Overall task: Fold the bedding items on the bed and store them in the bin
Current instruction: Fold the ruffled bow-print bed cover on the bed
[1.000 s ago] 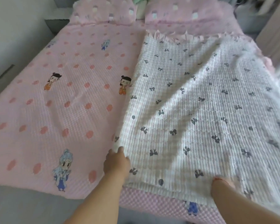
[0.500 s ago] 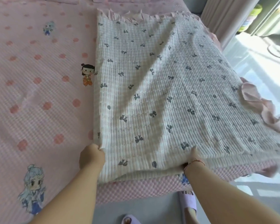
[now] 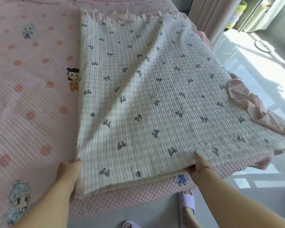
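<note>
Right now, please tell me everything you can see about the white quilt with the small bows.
The white quilt looks soft and ribbed, printed with small grey-blue bows and dots, with a pink ruffle along its far and right edges. It lies folded in layers on the right part of the pink bed cover, mostly flat. The left hand grips its near left corner; the right hand holds its near edge.
</note>
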A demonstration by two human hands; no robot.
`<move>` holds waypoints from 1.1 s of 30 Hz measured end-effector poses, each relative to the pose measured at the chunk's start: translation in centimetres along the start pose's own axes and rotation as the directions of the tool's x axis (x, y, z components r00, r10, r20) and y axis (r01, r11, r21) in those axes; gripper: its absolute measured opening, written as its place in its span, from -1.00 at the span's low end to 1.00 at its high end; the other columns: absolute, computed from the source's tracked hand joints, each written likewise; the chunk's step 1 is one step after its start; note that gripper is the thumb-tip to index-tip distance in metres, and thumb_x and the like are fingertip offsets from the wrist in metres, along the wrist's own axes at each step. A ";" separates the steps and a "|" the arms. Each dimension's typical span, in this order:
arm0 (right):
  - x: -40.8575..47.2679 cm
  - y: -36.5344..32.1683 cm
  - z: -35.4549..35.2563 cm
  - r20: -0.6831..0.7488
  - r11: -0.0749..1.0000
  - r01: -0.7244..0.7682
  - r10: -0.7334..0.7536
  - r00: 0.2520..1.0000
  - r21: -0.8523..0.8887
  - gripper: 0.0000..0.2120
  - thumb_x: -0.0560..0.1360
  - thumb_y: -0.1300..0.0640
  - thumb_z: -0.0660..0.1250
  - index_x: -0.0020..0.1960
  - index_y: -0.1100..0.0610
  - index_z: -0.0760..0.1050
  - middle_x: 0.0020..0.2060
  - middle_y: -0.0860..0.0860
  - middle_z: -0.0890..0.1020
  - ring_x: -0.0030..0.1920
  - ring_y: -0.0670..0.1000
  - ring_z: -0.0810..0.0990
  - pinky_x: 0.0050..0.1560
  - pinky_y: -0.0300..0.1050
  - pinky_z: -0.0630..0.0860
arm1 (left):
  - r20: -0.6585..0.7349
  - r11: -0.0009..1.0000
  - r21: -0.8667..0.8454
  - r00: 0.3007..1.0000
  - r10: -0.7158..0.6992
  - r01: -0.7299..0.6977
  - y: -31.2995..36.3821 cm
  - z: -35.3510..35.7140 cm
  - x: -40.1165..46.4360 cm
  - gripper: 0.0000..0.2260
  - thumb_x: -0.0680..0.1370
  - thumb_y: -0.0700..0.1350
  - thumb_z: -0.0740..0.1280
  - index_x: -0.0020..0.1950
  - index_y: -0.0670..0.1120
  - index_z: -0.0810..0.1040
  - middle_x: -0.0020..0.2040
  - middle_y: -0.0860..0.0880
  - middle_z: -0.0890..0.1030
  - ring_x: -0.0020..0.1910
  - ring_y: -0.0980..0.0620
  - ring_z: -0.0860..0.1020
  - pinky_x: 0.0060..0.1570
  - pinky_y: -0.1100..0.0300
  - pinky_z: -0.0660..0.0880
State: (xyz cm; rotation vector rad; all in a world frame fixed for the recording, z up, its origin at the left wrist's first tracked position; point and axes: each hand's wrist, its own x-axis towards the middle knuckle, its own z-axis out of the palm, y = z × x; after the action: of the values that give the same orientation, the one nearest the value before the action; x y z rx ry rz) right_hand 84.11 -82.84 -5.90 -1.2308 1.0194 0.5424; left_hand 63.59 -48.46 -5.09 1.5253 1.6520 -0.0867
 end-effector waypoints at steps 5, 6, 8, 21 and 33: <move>0.9 -0.2 -1.7 -0.093 0.990 -0.088 0.078 0.993 -0.113 -0.56 0.53 0.21 0.32 0.35 0.32 0.33 0.08 0.24 0.57 -0.01 0.22 0.57 -0.67 -0.02 0.50 | -0.038 0.975 0.216 0.997 0.066 -0.057 0.0 -1.1 -1.9 -0.63 0.49 -0.01 0.43 0.05 -0.32 0.55 -0.13 -0.24 0.60 -0.17 -0.21 0.56 -0.09 0.03 0.50; 0.8 -0.2 -1.9 -0.086 0.984 -0.115 0.104 0.991 -0.137 -0.59 0.52 0.22 0.34 0.31 0.34 0.36 -0.05 0.24 0.58 -0.12 0.21 0.57 -0.67 -0.02 0.50 | -0.045 0.968 0.250 0.998 0.047 -0.035 0.3 -1.3 -2.3 -0.66 0.48 -0.04 0.43 0.03 -0.32 0.55 -0.19 -0.22 0.58 -0.21 -0.19 0.54 -0.14 0.05 0.47; 0.7 -0.9 -2.0 -0.100 0.975 -0.138 0.121 0.988 -0.177 -0.62 0.49 0.23 0.39 0.23 0.35 0.41 -0.22 0.21 0.56 -0.25 0.19 0.55 -0.65 -0.07 0.51 | -0.112 0.921 0.389 0.993 0.025 0.021 1.2 -0.7 -2.8 -0.64 0.41 -0.11 0.45 0.08 -0.31 0.52 -0.07 -0.28 0.58 -0.10 -0.25 0.55 -0.09 0.02 0.47; 6.0 -17.9 -4.6 0.377 0.055 0.486 -0.556 0.741 -0.872 -0.56 0.55 -0.12 0.20 0.38 -0.01 0.32 0.35 0.01 0.37 0.38 0.07 0.30 0.36 0.01 0.26 | 0.535 0.421 0.424 0.597 0.598 -0.802 18.0 21.4 -16.2 -0.53 0.66 0.10 -0.02 0.57 0.12 0.04 0.59 0.11 -0.07 0.56 0.06 -0.11 0.53 0.05 -0.06; 18.1 -33.6 -9.9 0.531 -0.375 0.426 -0.244 0.812 -0.824 -0.45 0.56 -0.24 -0.01 0.50 -0.27 -0.09 0.54 -0.15 -0.11 0.53 0.01 -0.20 0.45 0.20 0.02 | 0.800 0.324 0.394 0.494 0.339 -0.860 26.8 40.5 -24.1 -0.52 0.65 0.18 -0.04 0.57 0.19 0.00 0.59 0.10 -0.10 0.56 0.06 -0.14 0.52 0.06 -0.12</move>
State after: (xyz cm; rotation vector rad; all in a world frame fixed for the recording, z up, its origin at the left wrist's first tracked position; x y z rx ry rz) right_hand 116.63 -105.07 -4.48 -2.8616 -0.4203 0.9587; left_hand 104.64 -83.80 -2.69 2.3997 0.2904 -0.8654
